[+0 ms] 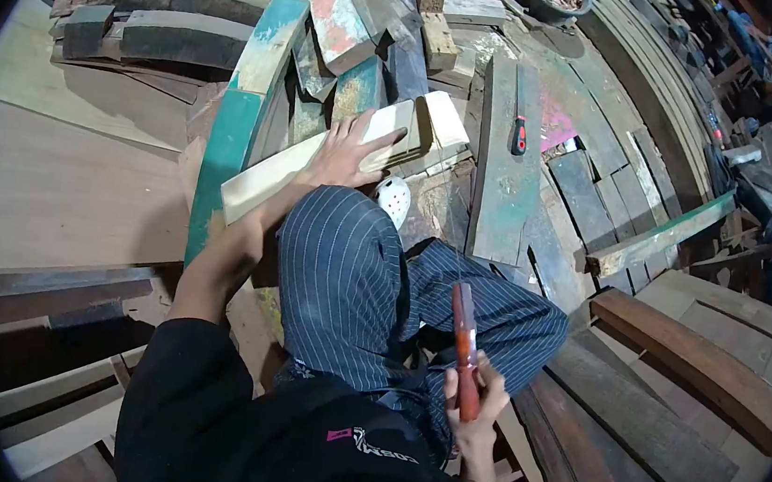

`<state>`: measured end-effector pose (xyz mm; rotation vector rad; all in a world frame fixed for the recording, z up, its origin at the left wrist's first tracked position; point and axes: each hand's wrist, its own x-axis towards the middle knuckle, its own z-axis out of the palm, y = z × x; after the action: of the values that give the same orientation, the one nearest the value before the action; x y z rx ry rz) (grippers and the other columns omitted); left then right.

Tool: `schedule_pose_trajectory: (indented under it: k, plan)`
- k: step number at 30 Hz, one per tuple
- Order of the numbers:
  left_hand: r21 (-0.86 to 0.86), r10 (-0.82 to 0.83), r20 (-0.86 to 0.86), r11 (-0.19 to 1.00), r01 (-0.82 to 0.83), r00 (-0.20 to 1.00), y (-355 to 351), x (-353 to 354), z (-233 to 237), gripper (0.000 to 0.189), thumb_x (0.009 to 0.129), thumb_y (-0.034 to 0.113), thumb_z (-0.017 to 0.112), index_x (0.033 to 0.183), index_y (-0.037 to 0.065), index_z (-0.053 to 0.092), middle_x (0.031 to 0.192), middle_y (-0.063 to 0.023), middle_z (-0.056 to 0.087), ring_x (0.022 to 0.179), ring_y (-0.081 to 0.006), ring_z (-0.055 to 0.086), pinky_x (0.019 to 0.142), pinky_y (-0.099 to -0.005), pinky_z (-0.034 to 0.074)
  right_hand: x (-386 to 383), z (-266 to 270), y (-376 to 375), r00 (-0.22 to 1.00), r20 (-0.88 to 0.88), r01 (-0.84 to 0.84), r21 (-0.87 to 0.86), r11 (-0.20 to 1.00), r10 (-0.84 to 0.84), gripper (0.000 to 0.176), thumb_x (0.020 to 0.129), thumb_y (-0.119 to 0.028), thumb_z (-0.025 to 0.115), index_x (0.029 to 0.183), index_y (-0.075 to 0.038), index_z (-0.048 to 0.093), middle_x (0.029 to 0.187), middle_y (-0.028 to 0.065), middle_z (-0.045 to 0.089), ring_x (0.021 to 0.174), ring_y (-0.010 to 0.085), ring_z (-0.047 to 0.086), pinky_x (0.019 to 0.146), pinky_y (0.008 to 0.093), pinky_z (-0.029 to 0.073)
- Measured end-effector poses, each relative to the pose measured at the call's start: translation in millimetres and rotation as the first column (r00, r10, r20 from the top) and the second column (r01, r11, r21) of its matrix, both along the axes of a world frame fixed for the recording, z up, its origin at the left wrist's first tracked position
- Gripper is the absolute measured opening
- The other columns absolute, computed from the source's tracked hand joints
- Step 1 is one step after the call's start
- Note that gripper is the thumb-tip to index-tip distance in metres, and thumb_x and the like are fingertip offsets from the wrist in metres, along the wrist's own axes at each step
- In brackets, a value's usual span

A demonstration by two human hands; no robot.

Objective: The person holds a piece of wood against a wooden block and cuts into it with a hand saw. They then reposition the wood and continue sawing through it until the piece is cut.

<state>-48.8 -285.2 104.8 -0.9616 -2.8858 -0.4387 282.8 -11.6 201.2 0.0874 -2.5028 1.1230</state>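
A pale long wooden plank (pixel 270 177) was pinned under the spread left hand (pixel 350 154); a reddish-brown wooden handle (pixel 464 329) was clenched in the right hand (pixel 477 418).

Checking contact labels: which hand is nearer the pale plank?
Left. The left hand rests on the pale plank; the right hand is far back from it, holding a brown handle.

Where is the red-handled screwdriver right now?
The screwdriver lies on a grey plank up right of centre in the head view, just right of the pale board under the left hand.
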Motion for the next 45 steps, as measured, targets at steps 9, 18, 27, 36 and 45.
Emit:
schedule_pose_trajectory:
  k: [9,18,27,36,45]
  plan:
    - [0.019,-0.082,0.031,0.997,0.081,0.996,1.2,0.1,12.2,0.079,0.083,0.040,0.073,0.155,0.043,0.040,0.158,-0.0238,0.029,0.138,-0.0497,0.034,0.117,-0.0597,0.029,-0.2,43.0,-46.5,0.992,0.032,0.126,-0.031,0.992,-0.125,0.044,0.087,-0.017,0.081,0.113,0.009,0.057,0.086,0.0224,0.072,0.059,0.0261,0.072,0.051,0.0310,0.055]
    - [0.025,-0.062,0.053,0.998,0.061,0.997,3.8,1.1,11.0,0.081,0.084,0.040,0.078,0.155,0.045,0.039,0.158,-0.0235,0.028,0.139,-0.0481,0.034,0.116,-0.0580,0.030,-51.5,109.0,-59.3,0.991,0.130,-0.021,-0.119,0.993,0.037,0.043,0.091,-0.009,0.076,0.118,0.008,0.046,0.093,0.0258,0.072,0.077,0.0274,0.077,0.065,0.0308,0.058]
    - [-0.033,-0.024,-0.020,0.999,0.023,1.000,0.7,-4.7,-6.4,0.076,0.083,0.049,0.076,0.152,0.043,0.045,0.159,-0.0232,0.028,0.142,-0.0474,0.031,0.117,-0.0587,0.028,-36.9,104.2,-18.7,0.944,0.316,-0.061,-0.119,0.991,0.096,0.044,0.092,-0.014,0.077,0.120,0.006,0.049,0.092,0.0279,0.072,0.081,0.0305,0.078,0.067,0.0321,0.059]
    - [0.020,-0.071,-0.004,0.997,0.071,0.997,0.7,-7.4,0.9,0.076,0.085,0.046,0.074,0.153,0.045,0.042,0.157,-0.0233,0.030,0.139,-0.0485,0.034,0.114,-0.0595,0.031,-116.0,64.0,-18.5,0.991,0.107,-0.050,-0.208,0.977,0.074,0.029,0.094,-0.006,0.071,0.114,0.004,0.052,0.070,0.0160,0.064,0.054,0.0220,0.067,0.049,0.0297,0.048]
    - [0.013,-0.034,0.039,0.999,0.034,0.999,3.9,5.4,12.3,0.076,0.086,0.046,0.075,0.154,0.047,0.040,0.155,-0.0258,0.032,0.139,-0.0478,0.035,0.116,-0.0584,0.030,-35.7,100.7,-24.6,0.981,0.192,-0.014,-0.108,0.994,0.035,0.039,0.091,-0.006,0.075,0.118,0.008,0.051,0.082,0.0201,0.070,0.064,0.0231,0.073,0.053,0.0321,0.055]
